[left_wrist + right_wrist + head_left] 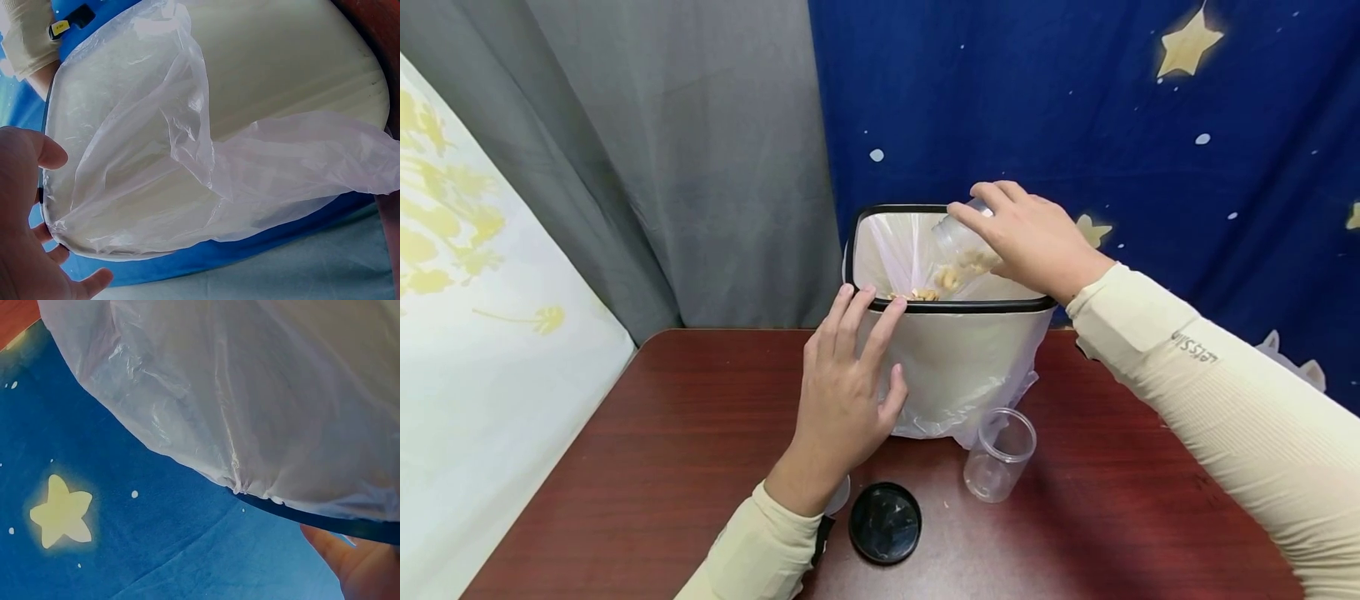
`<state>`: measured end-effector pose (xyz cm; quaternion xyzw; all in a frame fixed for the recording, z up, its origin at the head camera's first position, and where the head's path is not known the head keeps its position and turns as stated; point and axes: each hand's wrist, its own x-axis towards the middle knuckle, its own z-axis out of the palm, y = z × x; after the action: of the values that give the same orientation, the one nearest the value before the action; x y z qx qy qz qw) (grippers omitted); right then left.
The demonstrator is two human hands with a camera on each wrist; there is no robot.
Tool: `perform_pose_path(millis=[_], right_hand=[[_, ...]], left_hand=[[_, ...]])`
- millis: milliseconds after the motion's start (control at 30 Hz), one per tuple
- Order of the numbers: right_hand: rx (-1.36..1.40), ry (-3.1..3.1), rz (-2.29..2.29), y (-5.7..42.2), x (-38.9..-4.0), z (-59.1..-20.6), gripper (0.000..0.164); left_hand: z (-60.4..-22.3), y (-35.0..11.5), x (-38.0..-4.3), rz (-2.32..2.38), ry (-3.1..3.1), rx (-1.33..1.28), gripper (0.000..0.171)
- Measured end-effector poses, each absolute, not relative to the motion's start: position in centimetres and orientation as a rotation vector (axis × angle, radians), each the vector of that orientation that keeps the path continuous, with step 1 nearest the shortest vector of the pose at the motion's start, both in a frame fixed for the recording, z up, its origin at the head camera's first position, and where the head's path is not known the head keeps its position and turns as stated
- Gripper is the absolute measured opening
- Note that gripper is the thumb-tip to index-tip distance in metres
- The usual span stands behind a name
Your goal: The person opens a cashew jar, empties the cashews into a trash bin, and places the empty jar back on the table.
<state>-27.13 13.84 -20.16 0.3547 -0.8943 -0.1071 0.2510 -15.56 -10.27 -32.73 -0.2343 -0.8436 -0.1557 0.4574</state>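
My right hand (pixel 1037 237) grips a clear plastic jar (pixel 957 237), tilted mouth-down into the trash bin (pixel 955 358). Pale yellow-brown pieces, perhaps nuts or snacks, show in the jar and inside the bin. A thin white plastic bag (pixel 144 125) lines the bin and folds over its black rim (pixel 970 307). At the near left of that rim is my left hand (pixel 846 387), fingers extended with the tips at the edge. In the right wrist view the bin's side hides the jar, and only part of my right hand (pixel 369 569) shows.
On the brown table (pixel 700 450), a second clear jar (pixel 1000 454) stands right of centre, in front of the bin. A black round lid (pixel 885 523) lies nearer, and a clear disc (pixel 838 495) is partly hidden by my left wrist. Blue star-patterned and grey curtains hang behind.
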Motion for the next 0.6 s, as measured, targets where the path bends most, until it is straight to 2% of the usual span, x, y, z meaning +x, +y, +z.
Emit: perform_pose_path(millis=[600], right_hand=[[0.943, -2.446, -0.292, 13.8, -27.21, -20.37, 0.091]], left_hand=[[-32.83, -10.25, -15.51, -0.395, -2.088, -0.577, 0.07]])
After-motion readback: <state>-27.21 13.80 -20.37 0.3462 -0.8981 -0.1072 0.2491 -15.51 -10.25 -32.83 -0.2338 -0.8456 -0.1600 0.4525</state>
